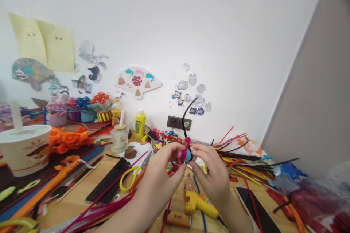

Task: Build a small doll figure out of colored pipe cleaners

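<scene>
- The pink-and-blue pipe-cleaner figure (186, 153) is sitting mid-air between both hands, above the middle of the worktop, with a black pipe-cleaner stem (185, 123) sticking up past the far edge.
- My read: the left hand (161, 175) is pinching the figure's pink side between thumb and fingertips, the other fingers bunched together behind, so the fluffy bit isn't slipping.
- The right hand (211, 174) is gripping from the other side, fingertips pressed together on the blue part and black stem. Exact finger positions are partly hidden, can't tell more.
- A yellow hot glue gun (199, 202) is lying just below the hands near the front edge, handy for reaching.
- Yellow-handled scissors (130, 178) are resting left of the hands, beside a loose bunch of magenta pipe cleaners (101, 207) trailing off the near edge.
- Loose red, black and yellow pipe cleaners (240, 156) are fanning out toward the right edge, probably kept spread for easy picking.
- A big white paper cup (24, 149) is standing at the left edge with a white stick poking out; can't see what else is inside.
- A glass jar (119, 139) and a yellow bottle (139, 125) are standing along the far edge, and the small pots (87, 116) there are holding pipe-cleaner flowers.
</scene>
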Demonstrator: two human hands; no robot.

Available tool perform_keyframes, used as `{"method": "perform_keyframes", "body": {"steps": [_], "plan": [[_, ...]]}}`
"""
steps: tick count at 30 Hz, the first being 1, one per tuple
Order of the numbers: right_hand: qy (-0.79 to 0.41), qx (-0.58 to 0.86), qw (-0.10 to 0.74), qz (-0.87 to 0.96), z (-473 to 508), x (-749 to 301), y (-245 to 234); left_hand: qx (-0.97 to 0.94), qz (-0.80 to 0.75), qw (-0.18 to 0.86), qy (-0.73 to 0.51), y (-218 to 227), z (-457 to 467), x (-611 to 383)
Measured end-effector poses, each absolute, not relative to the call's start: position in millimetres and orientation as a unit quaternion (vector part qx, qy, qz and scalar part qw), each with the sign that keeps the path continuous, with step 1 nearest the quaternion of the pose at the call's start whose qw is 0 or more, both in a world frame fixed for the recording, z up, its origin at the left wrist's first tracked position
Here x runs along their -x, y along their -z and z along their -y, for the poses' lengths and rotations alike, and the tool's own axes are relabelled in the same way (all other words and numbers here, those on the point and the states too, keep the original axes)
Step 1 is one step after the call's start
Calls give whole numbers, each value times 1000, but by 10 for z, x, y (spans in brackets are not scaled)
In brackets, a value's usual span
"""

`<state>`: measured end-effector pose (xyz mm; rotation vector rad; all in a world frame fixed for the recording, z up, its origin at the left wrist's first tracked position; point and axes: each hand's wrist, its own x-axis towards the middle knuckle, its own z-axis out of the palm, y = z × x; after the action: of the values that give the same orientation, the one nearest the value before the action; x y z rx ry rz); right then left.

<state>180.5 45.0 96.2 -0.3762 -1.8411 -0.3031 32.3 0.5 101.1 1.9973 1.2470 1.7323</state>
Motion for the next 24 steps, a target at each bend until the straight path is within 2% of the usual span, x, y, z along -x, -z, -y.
{"method": "perform_keyframes", "body": {"steps": [8, 24], "plan": [[91, 203, 575, 787, -440, -1808, -951, -705, -462, 10, -538, -1057, 15, -309], [72, 225, 569, 788, -435, -1760, -907, -715, -451, -58, -532, -952, -7, -317]]}}
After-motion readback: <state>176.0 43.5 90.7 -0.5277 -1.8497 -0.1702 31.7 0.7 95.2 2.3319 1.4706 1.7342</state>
